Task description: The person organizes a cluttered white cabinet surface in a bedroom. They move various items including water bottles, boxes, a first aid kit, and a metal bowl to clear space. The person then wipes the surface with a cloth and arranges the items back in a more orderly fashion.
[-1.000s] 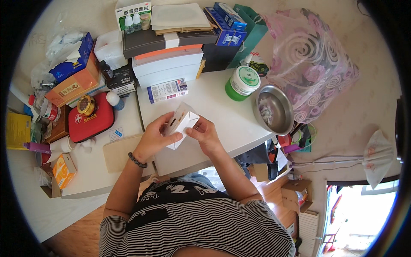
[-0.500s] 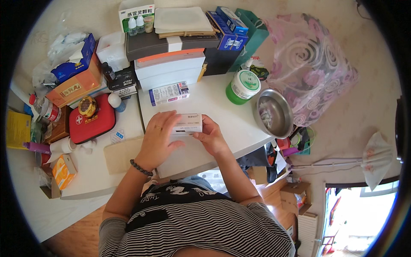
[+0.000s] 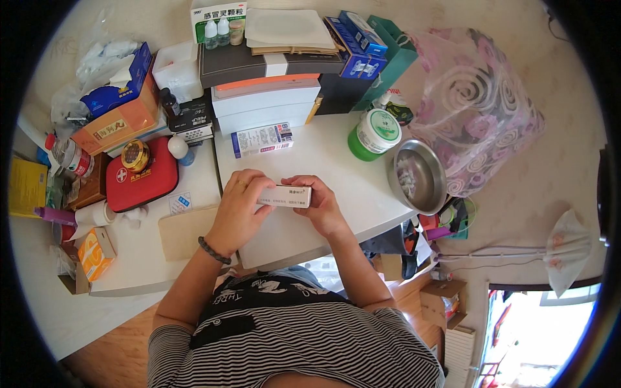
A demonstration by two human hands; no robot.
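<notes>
Between my two hands is a small white box point(image 3: 284, 196), held above the near part of the white table with a narrow printed side showing. My left hand point(image 3: 244, 205) is closed on its left end, thumb on the near side and fingers over the far side. Around the right end, my right hand point(image 3: 321, 205) has its fingers and thumb wrapped. Just beyond lies a white and blue medicine box point(image 3: 262, 140). Off to the right stand a green-and-white tub point(image 3: 374, 134) and a steel bowl point(image 3: 417, 176) with small pale pieces in it.
Stacked boxes point(image 3: 268, 103) rise at the back of the table. On the left are a red first-aid case point(image 3: 142, 183), a gold-lidded jar point(image 3: 136, 156), a beige folder point(image 3: 187, 234) and an orange-and-white box point(image 3: 97, 254). A patterned translucent cover point(image 3: 475, 110) stands at the back right.
The small box has been turned, so a narrow side now faces me. My left hand has closed onto its left end, where its fingers were spread over it before.
</notes>
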